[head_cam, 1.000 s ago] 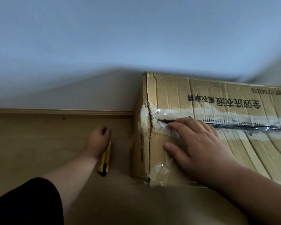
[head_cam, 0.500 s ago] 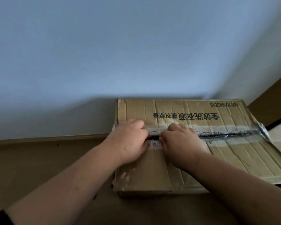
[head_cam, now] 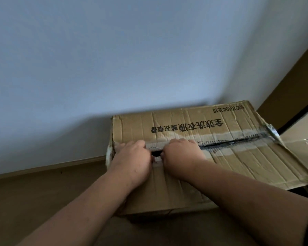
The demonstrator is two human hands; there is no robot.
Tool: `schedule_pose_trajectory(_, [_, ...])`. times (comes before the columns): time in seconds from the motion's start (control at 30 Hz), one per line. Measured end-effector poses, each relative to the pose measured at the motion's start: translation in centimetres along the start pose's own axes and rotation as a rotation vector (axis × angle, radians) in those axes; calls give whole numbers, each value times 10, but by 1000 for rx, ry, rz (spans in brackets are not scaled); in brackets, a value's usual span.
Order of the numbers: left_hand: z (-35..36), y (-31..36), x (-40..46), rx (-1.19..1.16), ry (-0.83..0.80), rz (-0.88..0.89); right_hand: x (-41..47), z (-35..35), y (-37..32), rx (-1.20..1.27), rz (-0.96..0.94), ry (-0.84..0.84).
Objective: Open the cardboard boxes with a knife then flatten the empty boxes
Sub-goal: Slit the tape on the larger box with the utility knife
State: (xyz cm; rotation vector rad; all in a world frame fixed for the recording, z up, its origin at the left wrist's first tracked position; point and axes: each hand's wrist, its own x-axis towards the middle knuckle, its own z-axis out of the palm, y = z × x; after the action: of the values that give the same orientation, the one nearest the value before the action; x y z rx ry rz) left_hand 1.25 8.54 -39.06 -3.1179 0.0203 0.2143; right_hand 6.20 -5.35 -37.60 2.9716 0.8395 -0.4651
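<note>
The creased brown cardboard box, printed black, sits at lower centre against the pale wall. Pull the near flap evenly along its slit tape seam. Left hand and right hand curl fingers into that seam. Since 1.0 s ago, the left hand left the floor; the knife is out of frame.

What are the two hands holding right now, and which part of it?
Both the left hand and right hand grip the cardboard box at its slit centre seam, fingers curled into the gap near its left end.
</note>
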Motion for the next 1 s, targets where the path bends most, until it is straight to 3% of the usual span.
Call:
schedule_pose_trajectory(0.27, [-2, -16, 4, 47, -65, 21, -1, -5, 6, 14, -28, -28])
schedule_pose_trajectory(0.63, [-7, -35, 1, -114, 27, 68, -3, -13, 7, 109, -62, -20])
schedule_pose_trajectory(0.8, [2, -57, -4, -171, 107, 129, -5, -15, 11, 140, -51, -30])
schedule_pose_trajectory(1.0, [12, -77, -22, -215, 54, 243, -6, -12, 12, 149, -61, -36])
